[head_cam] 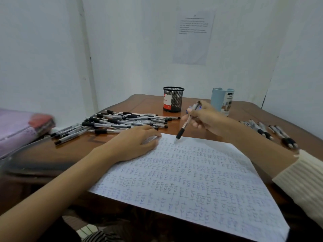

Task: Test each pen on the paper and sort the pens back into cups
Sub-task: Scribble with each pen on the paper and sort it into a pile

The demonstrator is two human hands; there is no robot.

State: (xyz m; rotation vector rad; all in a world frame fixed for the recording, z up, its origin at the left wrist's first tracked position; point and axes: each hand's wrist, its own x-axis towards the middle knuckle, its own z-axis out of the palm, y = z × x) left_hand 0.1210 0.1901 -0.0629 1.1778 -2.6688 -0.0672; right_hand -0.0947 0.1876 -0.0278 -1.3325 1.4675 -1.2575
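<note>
Desk (57,151), brown, carrying:
- Paper (192,180), lying covered in rows of test marks.
- Pen (185,124): right hand (208,118) is gripping it, tip hovering at the paper's far edge.
- Left hand (134,142): resting with relaxed fingers on the paper's far-left corner.
- Pen pile (118,122), lying at left.
- Black mesh cup (173,99) and blue cup (222,100), standing behind.
- More pens (269,131), lying at right.
</note>
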